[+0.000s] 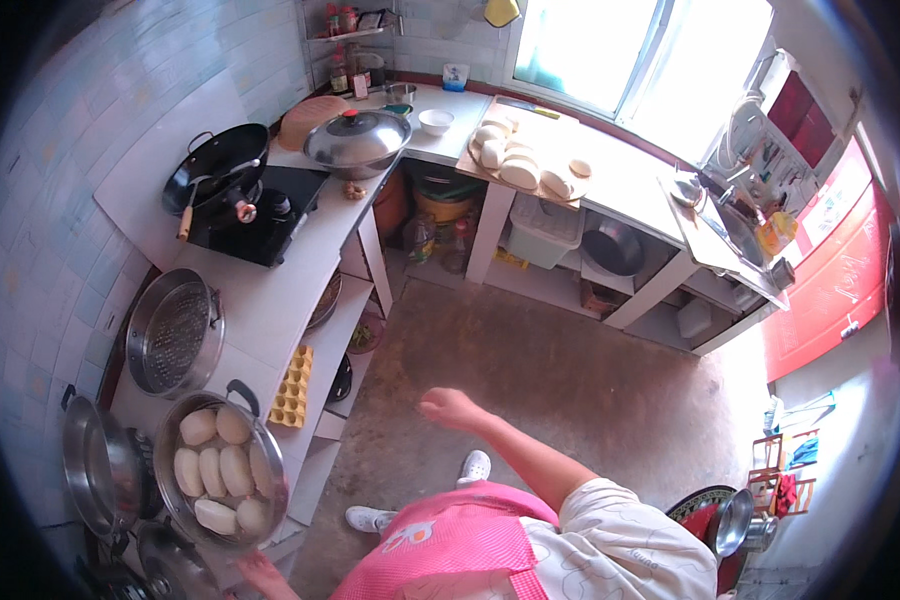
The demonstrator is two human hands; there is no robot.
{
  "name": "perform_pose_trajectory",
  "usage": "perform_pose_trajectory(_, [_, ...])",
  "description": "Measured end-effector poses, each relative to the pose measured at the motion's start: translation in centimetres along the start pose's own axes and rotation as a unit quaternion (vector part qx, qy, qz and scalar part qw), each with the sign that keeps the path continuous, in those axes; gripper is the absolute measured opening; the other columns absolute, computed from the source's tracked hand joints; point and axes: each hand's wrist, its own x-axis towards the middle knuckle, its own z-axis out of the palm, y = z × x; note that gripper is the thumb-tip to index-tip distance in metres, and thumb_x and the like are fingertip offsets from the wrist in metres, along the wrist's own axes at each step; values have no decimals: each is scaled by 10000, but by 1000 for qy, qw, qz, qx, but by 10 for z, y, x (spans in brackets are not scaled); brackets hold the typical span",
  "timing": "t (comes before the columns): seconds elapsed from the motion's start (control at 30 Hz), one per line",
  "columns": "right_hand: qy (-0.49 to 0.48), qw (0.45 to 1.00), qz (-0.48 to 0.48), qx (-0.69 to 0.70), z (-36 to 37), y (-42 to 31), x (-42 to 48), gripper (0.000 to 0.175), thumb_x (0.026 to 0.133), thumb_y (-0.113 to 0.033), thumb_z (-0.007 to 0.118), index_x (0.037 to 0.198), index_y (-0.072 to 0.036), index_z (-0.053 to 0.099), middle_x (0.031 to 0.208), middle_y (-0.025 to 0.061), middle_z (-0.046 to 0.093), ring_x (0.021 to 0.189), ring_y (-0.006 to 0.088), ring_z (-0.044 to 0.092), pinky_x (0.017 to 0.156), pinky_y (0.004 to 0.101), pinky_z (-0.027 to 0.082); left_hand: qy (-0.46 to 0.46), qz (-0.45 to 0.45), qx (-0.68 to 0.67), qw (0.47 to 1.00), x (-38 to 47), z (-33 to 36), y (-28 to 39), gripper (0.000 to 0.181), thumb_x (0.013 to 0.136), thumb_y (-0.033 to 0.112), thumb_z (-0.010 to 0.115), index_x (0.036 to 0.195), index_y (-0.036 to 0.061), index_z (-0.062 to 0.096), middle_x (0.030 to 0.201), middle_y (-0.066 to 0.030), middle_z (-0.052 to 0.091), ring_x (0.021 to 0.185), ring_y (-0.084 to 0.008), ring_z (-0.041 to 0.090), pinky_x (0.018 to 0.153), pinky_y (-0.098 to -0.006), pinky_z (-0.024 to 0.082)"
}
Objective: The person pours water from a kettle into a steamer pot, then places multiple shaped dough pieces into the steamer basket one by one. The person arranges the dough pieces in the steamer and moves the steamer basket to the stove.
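Observation:
My right hand (450, 409) hangs over the floor with its fingers curled; nothing shows in it. Low in the picture, my left hand (259, 568) is beside the near rim of a metal steamer pan (279, 480) and looks blurred; whether it touches the pan cannot be told. Several pale dough buns (235, 470) lie in that pan on the left counter. More buns (520, 173) sit on a wooden board (466, 159) on the far counter, near a knife (529, 108).
A perforated steamer tray (176, 337), an empty steel pot (94, 465) and a black wok (217, 169) stand along the left counter. A domed lid (358, 142) rests near the corner. Open shelves run below the counters. Pots (735, 521) stand at the right.

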Motion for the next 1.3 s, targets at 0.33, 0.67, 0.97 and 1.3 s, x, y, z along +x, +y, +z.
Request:
perform_pose_trajectory(0.33, [113, 964, 148, 192, -153, 92, -49, 304, 870, -243, 545, 1055, -5, 587, 907, 105, 653, 771, 162, 648, 657, 291, 504, 50, -225, 0, 973, -54, 84, -142, 199, 828, 114, 445, 709, -1, 556, 677, -101, 593, 608, -220, 597, 569, -291, 539])
perform_pose_trajectory(0.67, [168, 929, 154, 292, -221, 132, -39, 375, 866, -203, 593, 1160, 16, 511, 988, 123, 624, 803, 159, 631, 683, 278, 503, -269, -384, 116, 875, -163, 354, -257, 139, 867, 197, 562, 856, 69, 614, 772, -49, 621, 748, -204, 617, 640, -316, 514])
perform_pose_trajectory(0.97, [245, 914, 153, 285, -334, 131, 35, 417, 842, -172, 626, 1186, 14, 482, 987, 111, 608, 816, 153, 618, 704, 275, 497, -327, -460, 126, 816, -193, 526, -356, 129, 866, 197, 574, 877, 79, 627, 802, -43, 636, 760, -172, 620, 660, -308, 515])
perform_pose_trajectory(1.3, [390, 910, 59, 128, -425, 100, 147, 622, 746, -178, 719, 1267, -28, 413, 1147, 161, 540, 1006, 223, 566, 854, 330, 476, -391, -447, 175, 785, -245, 679, -402, 122, 881, 169, 543, 933, 78, 606, 828, -31, 617, 765, -163, 602, 678, -291, 493])
